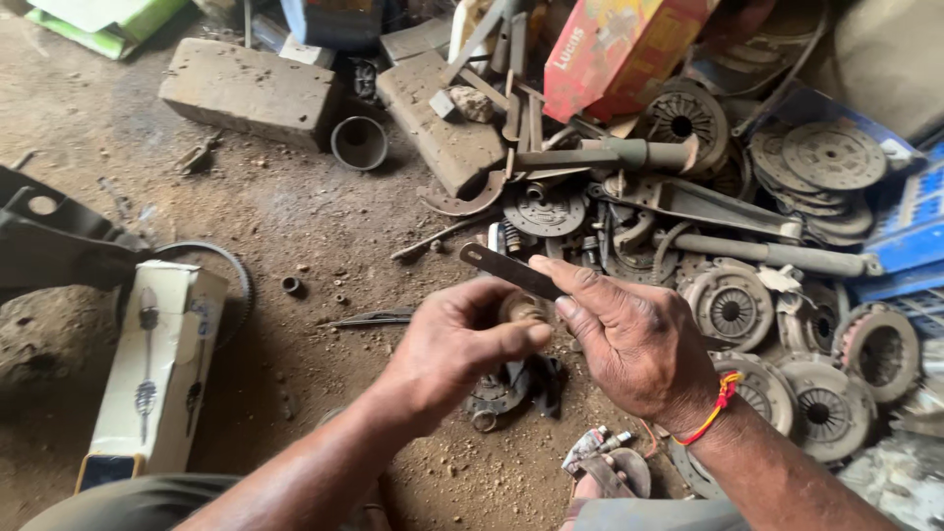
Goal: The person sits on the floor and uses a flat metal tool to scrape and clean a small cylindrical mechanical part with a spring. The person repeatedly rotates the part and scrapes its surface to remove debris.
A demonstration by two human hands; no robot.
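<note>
A blue crate held worn clutch discs. The left hand pinched a small round part; the right hand gripped a flat metal strip.

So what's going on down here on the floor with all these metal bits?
A person crouches over a dirt floor strewn with worn car parts. The left hand grips a small round metal part, while the right hand pinches a flat dark metal strip just above it. Clutch plates are heaped to the right, and a long white carton lies to the left.
</note>
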